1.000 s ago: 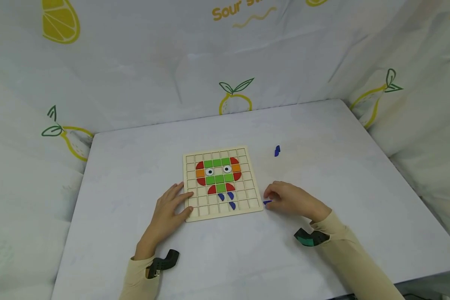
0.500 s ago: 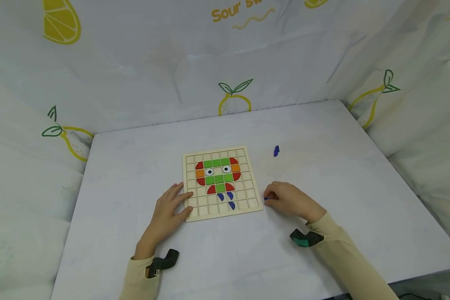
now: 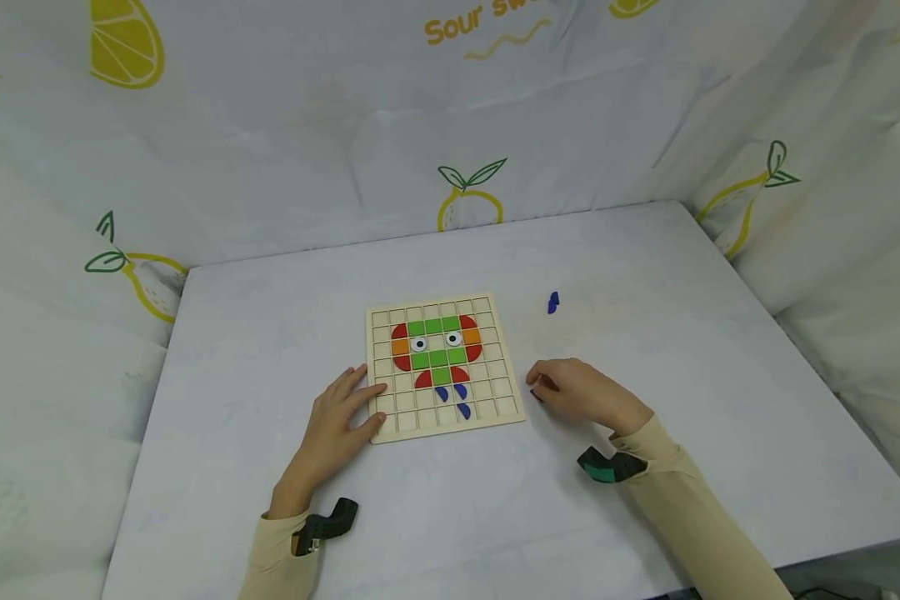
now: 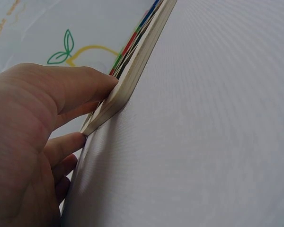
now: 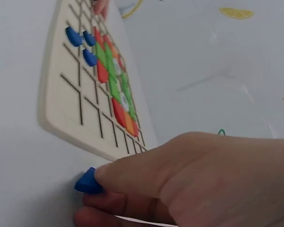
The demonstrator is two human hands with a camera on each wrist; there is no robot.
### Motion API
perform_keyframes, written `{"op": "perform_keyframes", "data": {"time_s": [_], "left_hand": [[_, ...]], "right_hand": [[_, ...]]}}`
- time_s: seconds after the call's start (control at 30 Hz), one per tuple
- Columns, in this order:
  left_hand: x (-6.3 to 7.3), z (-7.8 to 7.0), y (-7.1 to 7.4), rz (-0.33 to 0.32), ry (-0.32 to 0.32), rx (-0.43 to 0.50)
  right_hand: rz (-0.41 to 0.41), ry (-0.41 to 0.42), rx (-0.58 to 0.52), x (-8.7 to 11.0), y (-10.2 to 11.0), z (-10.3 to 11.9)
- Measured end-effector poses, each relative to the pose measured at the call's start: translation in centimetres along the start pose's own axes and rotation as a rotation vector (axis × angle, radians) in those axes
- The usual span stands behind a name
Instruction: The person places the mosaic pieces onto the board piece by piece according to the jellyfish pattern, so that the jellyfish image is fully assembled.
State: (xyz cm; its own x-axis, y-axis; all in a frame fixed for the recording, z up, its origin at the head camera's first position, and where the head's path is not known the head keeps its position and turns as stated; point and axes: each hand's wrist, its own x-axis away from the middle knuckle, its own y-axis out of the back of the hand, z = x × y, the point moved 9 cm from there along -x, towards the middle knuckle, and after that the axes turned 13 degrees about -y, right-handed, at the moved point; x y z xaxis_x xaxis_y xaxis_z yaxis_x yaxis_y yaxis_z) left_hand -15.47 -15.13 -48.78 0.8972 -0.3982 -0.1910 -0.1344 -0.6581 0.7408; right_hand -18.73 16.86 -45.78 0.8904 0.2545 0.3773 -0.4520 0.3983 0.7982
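Observation:
A square wooden grid board (image 3: 498, 367) lies on the table, with green, red and orange tiles and two eye tiles on it. Below these sit three blue pieces, such as this half-round piece (image 3: 463, 411). My left hand (image 3: 335, 417) rests at the board's left edge, thumb and index finger extended onto its rim (image 4: 120, 92). Just off the board's right edge, my right hand (image 3: 588, 397) pinches a small blue curved piece (image 5: 88, 182) between thumb and fingers. In the head view the fingers hide most of that piece.
Two more blue pieces (image 3: 552, 302) lie close together on the white table (image 3: 645, 283), beyond the board's upper right corner. A white curtain with lemon prints (image 3: 307, 125) stands behind the table and along both sides.
The blue piece by the board's right edge showed beneath my right fingers before; now it is pinched and mostly hidden. My right hand has shifted slightly upward; the left hand has not moved.

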Motion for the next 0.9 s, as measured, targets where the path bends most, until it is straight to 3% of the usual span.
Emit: {"op": "perform_keyframes", "data": {"time_s": [0.13, 0.37, 0.7, 0.9], "left_hand": [[0.0, 0.1, -0.1, 0.012, 0.008, -0.003], [0.2, 0.2, 0.1, 0.012, 0.018, 0.001], [0.0, 0.3, 0.0, 0.012, 0.021, 0.007], [0.0, 0.2, 0.0, -0.002, 0.005, 0.000]], "right_hand": [[0.016, 0.064, -0.091, -0.2, 0.8, 0.6], [0.056, 0.183, -0.190, -0.9, 1.7, 4.0], [0.105, 0.261, -0.156, -2.2, 1.1, 8.8], [0.115, 0.293, -0.154, -2.8, 0.3, 10.5]]}}
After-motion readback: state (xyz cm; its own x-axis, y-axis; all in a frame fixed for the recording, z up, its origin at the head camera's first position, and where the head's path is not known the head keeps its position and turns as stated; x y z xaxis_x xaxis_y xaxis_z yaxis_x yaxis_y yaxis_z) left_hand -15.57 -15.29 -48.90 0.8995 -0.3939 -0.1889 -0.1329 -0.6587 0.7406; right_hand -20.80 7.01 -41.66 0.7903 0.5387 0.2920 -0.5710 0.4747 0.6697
